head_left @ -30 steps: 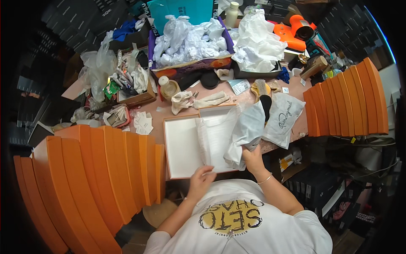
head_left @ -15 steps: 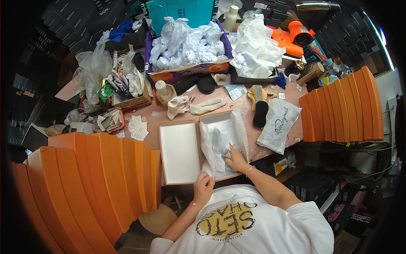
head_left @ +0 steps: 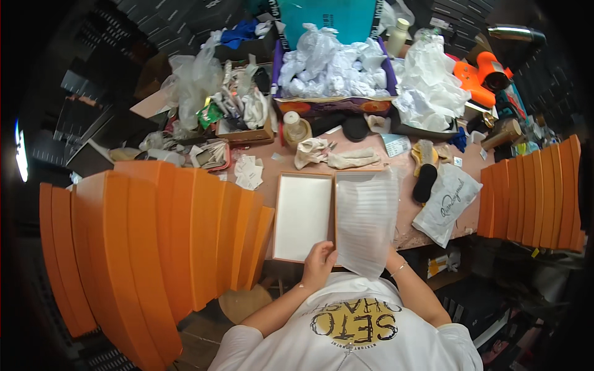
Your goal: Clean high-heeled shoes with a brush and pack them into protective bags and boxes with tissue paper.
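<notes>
An open flat box (head_left: pixel 303 216) with a white inside lies on the bench in front of me. A translucent ribbed sheet (head_left: pixel 366 216) is spread over its right half and hangs past the near edge. My left hand (head_left: pixel 318 263) grips the sheet's near left corner at the box's near rim. Of my right hand only the wrist (head_left: pixel 396 269) with a thin bracelet shows. Its fingers are hidden under the sheet's near right edge.
Fanned stacks of orange box lids stand at the left (head_left: pixel 161 235) and at the right (head_left: pixel 532 191). A white printed bag (head_left: pixel 448 201) and a black brush (head_left: pixel 425 182) lie right of the box. Behind are a beige cloth (head_left: pixel 328 157), a purple box of crumpled white paper (head_left: pixel 334 68) and an orange tool (head_left: pixel 486 74).
The sheet was bunched up in my right hand above the box. It now lies flat over the right half, and both hands have come back to the near edge.
</notes>
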Demonstrator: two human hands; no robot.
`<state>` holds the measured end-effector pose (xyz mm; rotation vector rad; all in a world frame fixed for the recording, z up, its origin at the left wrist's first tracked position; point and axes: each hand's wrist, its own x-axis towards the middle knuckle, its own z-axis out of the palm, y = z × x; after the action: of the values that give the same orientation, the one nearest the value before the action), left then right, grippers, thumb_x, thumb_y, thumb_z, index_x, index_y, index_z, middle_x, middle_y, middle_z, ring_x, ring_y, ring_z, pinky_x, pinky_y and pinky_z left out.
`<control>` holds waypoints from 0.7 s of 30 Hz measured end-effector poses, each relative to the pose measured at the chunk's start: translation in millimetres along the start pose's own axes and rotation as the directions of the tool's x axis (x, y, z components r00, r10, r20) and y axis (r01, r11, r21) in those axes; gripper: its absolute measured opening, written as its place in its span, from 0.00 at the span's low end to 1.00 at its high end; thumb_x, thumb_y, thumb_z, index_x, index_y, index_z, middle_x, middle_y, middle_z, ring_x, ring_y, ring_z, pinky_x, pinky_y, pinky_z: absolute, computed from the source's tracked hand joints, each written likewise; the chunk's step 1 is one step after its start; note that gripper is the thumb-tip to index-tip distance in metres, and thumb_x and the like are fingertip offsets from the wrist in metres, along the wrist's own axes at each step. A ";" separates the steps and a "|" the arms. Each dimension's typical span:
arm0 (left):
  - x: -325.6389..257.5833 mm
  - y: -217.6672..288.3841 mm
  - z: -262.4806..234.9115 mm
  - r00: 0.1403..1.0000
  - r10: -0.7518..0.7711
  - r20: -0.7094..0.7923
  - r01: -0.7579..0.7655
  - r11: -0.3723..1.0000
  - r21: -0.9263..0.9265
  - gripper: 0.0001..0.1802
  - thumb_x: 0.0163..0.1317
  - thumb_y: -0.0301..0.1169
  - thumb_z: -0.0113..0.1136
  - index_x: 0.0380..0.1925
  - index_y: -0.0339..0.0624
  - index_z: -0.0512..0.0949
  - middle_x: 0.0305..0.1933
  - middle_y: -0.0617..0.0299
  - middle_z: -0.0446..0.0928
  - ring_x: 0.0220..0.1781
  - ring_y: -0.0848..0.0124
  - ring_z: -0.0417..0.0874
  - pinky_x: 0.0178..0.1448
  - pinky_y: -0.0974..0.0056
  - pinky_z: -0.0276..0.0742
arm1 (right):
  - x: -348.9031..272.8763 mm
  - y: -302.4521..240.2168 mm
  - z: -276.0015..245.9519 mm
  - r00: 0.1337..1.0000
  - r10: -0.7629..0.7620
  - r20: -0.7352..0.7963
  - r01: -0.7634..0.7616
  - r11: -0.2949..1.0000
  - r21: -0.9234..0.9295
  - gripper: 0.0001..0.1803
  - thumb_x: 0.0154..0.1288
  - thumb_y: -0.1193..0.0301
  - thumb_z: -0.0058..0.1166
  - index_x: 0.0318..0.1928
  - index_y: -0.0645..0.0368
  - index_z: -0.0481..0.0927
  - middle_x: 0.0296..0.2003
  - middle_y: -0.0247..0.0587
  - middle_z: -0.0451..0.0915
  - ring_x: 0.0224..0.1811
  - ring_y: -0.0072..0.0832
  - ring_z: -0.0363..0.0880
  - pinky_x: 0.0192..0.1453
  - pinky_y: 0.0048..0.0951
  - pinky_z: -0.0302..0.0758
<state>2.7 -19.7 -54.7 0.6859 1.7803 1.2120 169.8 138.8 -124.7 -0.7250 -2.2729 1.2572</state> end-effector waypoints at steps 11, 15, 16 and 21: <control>121.7 14.9 100.2 0.726 0.025 0.688 -0.683 0.152 0.715 0.47 0.59 0.52 0.54 0.66 0.26 0.52 0.73 0.39 0.47 0.76 0.49 0.43 0.75 0.45 0.38 | -35.1 64.7 -14.0 0.548 0.830 -0.103 -0.622 0.487 0.613 0.16 0.65 0.67 0.53 0.47 0.67 0.75 0.34 0.41 0.79 0.37 0.23 0.75 0.41 0.28 0.72; 132.1 4.1 94.8 0.801 -0.222 0.557 -0.567 0.021 0.824 0.53 0.55 0.57 0.54 0.67 0.27 0.49 0.73 0.38 0.45 0.77 0.48 0.38 0.75 0.46 0.30 | -2.5 -19.6 -47.5 0.746 0.553 -0.371 -0.415 0.822 0.390 0.07 0.64 0.72 0.53 0.39 0.64 0.76 0.29 0.40 0.77 0.30 0.23 0.74 0.34 0.26 0.71; 129.1 3.4 97.8 0.800 -0.223 0.557 -0.561 0.053 0.826 0.53 0.54 0.57 0.54 0.67 0.26 0.49 0.73 0.37 0.45 0.76 0.47 0.38 0.75 0.46 0.29 | 0.6 -49.0 -70.2 0.870 0.343 -0.355 -0.338 0.938 0.080 0.07 0.62 0.75 0.53 0.39 0.64 0.75 0.33 0.42 0.78 0.35 0.31 0.77 0.39 0.32 0.71; 128.6 9.8 99.9 0.821 -0.192 0.538 -0.540 0.044 0.840 0.53 0.54 0.58 0.54 0.66 0.25 0.52 0.72 0.34 0.46 0.76 0.45 0.41 0.75 0.43 0.30 | -86.9 9.1 -123.8 0.487 0.323 -0.812 -0.675 0.729 -0.115 0.44 0.50 0.70 0.65 0.65 0.65 0.56 0.61 0.62 0.59 0.64 0.54 0.59 0.69 0.43 0.57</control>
<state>27.3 133.1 -106.1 1.9183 1.8069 -0.4876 312.8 166.3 -82.8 -1.8270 -1.6118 0.4228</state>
